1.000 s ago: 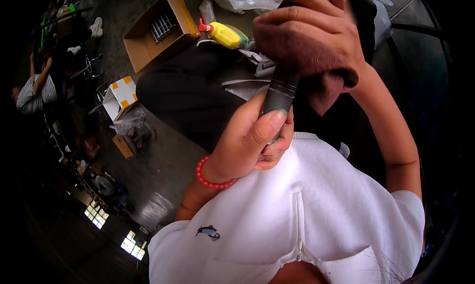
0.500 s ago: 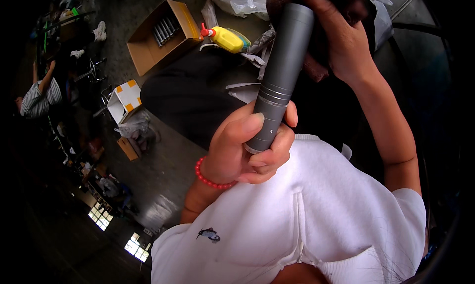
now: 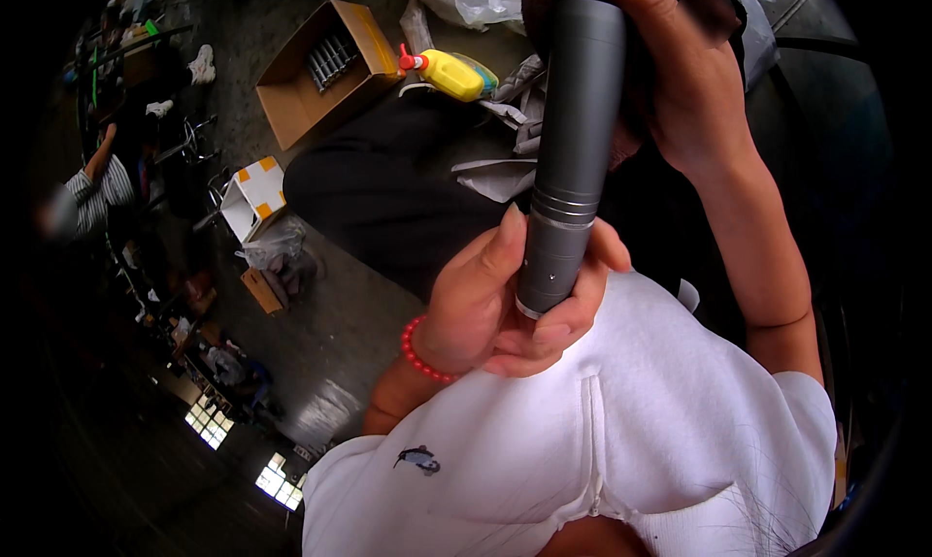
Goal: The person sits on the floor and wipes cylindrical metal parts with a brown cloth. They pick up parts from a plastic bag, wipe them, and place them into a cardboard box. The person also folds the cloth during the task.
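Observation:
A dark grey metal cylinder (image 3: 581, 120), shaped like a flashlight, stands slanted before my chest. Several thin bright rings circle it below the middle, and a small pale dot shows near its lower end. My left hand (image 3: 471, 310), with a red bead bracelet (image 3: 417, 353) at the wrist, is closed round that lower end. The thumb points up along the cylinder's left side. At the upper end, my right hand (image 3: 694, 96) grips a dark brown cloth (image 3: 716, 14) against the far side. The cloth and fingers partly run out at the top edge.
An open cardboard box (image 3: 282, 101) holds several metal cylinders. Beside it lies a yellow bottle (image 3: 454, 77) with a red pump top. Left of my dark-clad leg (image 3: 379, 188) are a white box with orange tape (image 3: 254, 200) and plastic bags. Another person (image 3: 97, 193) is at far left.
The cylinder has shifted slightly right and turned a little in my left hand. My left thumb has moved off its front to its side. My right hand has moved slightly right with it.

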Demonstrator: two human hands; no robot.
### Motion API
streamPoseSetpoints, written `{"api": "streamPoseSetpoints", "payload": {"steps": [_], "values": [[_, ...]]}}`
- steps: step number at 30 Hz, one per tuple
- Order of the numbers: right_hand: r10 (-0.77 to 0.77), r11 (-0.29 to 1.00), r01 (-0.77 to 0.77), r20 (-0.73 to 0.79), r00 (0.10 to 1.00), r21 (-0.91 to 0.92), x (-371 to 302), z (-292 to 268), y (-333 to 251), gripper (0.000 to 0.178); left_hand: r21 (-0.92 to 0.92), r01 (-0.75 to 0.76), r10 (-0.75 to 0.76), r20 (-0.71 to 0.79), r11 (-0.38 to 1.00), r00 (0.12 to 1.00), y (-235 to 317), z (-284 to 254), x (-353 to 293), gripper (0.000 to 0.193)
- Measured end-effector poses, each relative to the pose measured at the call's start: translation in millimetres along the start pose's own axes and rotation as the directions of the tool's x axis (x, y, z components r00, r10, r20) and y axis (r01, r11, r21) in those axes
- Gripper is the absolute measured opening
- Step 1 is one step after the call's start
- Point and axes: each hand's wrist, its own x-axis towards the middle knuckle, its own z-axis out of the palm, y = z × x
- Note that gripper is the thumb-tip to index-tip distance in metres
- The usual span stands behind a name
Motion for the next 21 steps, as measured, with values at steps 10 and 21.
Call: {"api": "streamPoseSetpoints", "payload": {"steps": [10,21], "values": [[0.213,0.976,-0.209,-0.083,0.974,0.053,-3,5,-15,0.027,-0.065,-0.037,0.032,-0.081,0.997,0.996,1,3,2,0.055],[0.323,0.892,-0.266,-0.103,0.941,0.365,-5,-2,-5,0.035,-0.131,-0.029,0.021,-0.067,0.991,0.998,2,-13,-1,0.056]]}}
